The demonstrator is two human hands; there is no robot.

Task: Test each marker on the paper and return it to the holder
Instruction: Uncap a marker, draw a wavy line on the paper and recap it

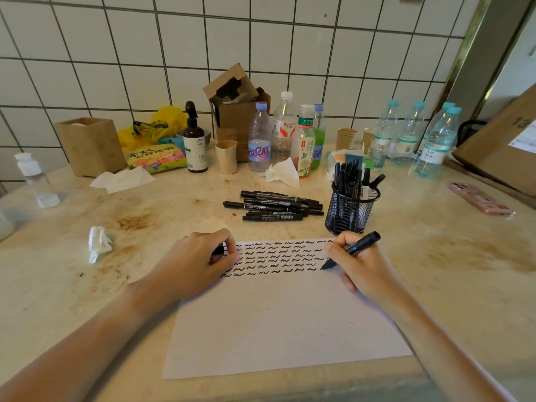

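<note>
Marker tip on the paper, cap held aside.

The paper lies nearest; the right hand grips a black marker, tip at the end of a squiggle row, while the left hand curls round what looks like its cap and pins the sheet. Lifting that hand could let the paper skid and smear wet ink. Beyond, a pile of markers lies beside the crowded mesh holder, which a careless return could tip.

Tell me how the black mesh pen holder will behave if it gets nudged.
The mesh holder looks light, so it would probably slide easily on the smooth countertop. The markers standing in it rise well above its rim and lean outward, so a high nudge might tip it.
</note>
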